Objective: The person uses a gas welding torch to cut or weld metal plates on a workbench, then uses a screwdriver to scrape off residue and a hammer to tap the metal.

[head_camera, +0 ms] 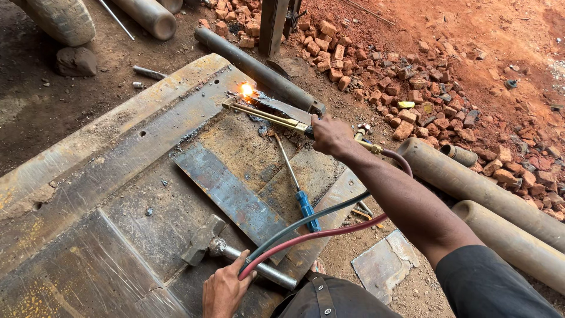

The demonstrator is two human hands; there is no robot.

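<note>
My right hand (pixel 331 135) grips a brass cutting torch (pixel 265 115) that reaches left to a bright orange flame (pixel 246 90) on a big rusty steel plate (pixel 118 171). A red hose (pixel 318 235) and a dark hose (pixel 306 221) run from the torch back toward me. My left hand (pixel 225 290) holds both hoses near the plate's near edge, beside the metal handle of a sledgehammer (pixel 203 240) lying on the plate. A blue-handled screwdriver (pixel 297 188) lies below the torch. A loose flat steel strip (pixel 229 194) rests diagonally on the plate.
A dark steel pipe (pixel 259 70) lies along the plate's far edge. Broken red bricks (pixel 412 88) are heaped on the dirt at right. Two large tan pipes (pixel 488 194) lie at right. A small steel piece (pixel 385 265) rests on the ground near me.
</note>
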